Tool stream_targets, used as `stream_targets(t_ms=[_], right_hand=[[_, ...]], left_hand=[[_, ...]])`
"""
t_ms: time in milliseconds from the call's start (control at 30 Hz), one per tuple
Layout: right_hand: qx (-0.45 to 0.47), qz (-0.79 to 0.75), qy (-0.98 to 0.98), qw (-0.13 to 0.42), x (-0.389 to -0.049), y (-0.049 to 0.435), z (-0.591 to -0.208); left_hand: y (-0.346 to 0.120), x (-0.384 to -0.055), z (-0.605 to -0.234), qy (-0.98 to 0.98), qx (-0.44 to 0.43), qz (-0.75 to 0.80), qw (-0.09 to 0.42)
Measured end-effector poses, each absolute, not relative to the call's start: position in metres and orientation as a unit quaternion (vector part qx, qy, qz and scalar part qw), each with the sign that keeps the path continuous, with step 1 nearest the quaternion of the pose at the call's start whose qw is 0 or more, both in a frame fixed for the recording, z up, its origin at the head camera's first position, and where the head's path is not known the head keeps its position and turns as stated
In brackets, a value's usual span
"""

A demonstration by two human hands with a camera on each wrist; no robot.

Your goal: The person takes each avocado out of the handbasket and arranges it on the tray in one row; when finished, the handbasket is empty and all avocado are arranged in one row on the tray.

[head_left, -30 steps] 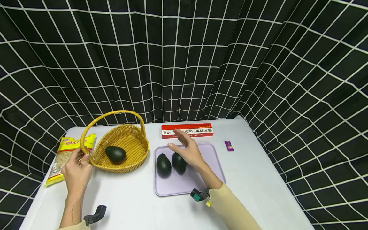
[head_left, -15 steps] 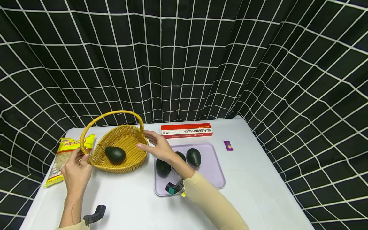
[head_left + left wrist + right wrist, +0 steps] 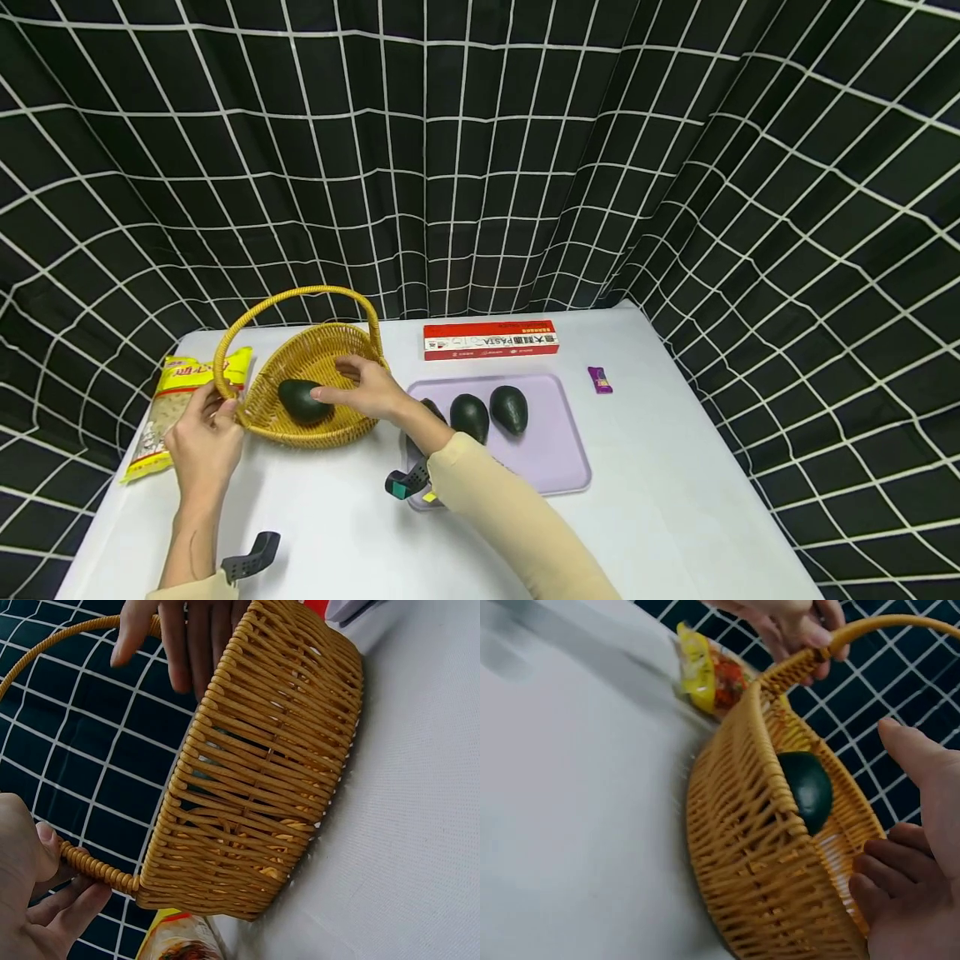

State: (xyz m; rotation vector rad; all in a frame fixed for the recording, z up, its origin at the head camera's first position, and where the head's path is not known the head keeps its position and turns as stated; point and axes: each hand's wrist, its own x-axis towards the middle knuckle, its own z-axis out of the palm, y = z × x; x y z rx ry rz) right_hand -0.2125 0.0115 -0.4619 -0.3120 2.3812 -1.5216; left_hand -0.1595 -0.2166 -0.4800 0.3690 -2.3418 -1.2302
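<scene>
My left hand (image 3: 206, 442) pinches the base of the handle (image 3: 311, 290) of a yellow woven basket (image 3: 303, 354) at its left end. Inside the basket lies one dark green avocado (image 3: 302, 402). Over the basket's right side hovers my right hand (image 3: 371, 392), thumb and fingers spread apart with nothing between them. In the head view its thumb tip overlaps the avocado; the right wrist view shows that avocado (image 3: 808, 791) apart from the hand. Two avocados, one in the middle (image 3: 469, 418) and one to the right (image 3: 509, 410), sit on a pale purple tray (image 3: 551, 450). A third (image 3: 432, 408) is mostly hidden under my right forearm.
Behind the left hand lies a yellow food packet (image 3: 176, 396), beside the basket. A red and white pasta box (image 3: 491, 341) rests beyond the tray, and a small purple packet (image 3: 600, 380) is to the right. A black gridded curtain (image 3: 480, 167) surrounds the white table (image 3: 675, 500).
My right hand has swept left from above the tray, past the basket's right rim, to over the basket's inside. My left hand keeps its hold on the handle.
</scene>
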Motion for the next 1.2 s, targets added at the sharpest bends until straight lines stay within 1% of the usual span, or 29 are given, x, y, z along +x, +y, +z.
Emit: stream_targets(t_ms=[233, 467, 867, 1200], right_hand=[[-0.089, -0.495, 0.853, 0.139, -0.215, -0.005, -0.464], [-0.089, -0.457, 0.873, 0.146, -0.218, -0.016, -0.467], [-0.093, -0.440, 0.882, 0.141, -0.222, -0.019, -0.471], [-0.089, -0.421, 0.892, 0.140, -0.222, -0.022, -0.476]], left_hand=[[-0.218, -0.160, -0.481, -0.852, 0.132, -0.446, 0.240], [-0.219, -0.157, -0.479, -0.853, 0.138, -0.445, 0.236], [-0.215, -0.158, -0.478, -0.850, 0.129, -0.443, 0.254], [-0.215, -0.158, -0.481, -0.855, 0.129, -0.435, 0.252]])
